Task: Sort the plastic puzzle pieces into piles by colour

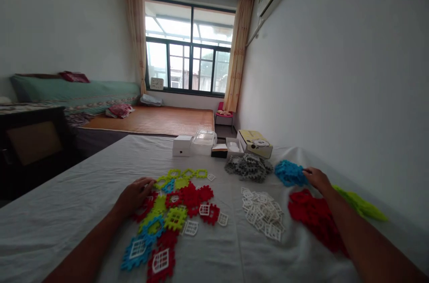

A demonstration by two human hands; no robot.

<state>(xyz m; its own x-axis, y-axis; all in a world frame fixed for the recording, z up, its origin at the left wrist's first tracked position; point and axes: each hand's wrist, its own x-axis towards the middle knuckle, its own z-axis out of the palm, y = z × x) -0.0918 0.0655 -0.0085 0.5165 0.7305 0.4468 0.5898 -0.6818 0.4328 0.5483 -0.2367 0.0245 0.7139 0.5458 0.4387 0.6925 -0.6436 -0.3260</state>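
My left hand [138,194] lies with its fingers stretched over the left edge of a flat patch of toothed plastic building pieces. Red pieces [191,196], lime green pieces [175,218] and blue pieces [152,228] make up this patch, and some carry white lattice window pieces [161,260]. At the far right my right hand [317,179] pinches the edge of a pile of blue building pieces [288,172]; its fingertips are small and partly blurred. Below that hand spreads a pile of red building pieces [313,216], partly hidden by my forearm.
White window pieces [263,214] are heaped right of centre, with a grey pile [250,168] behind. A white box [182,146], a clear plastic container [204,141] and a yellow box [255,143] stand at the far edge. Lime green pieces [360,202] lie beyond my right forearm.
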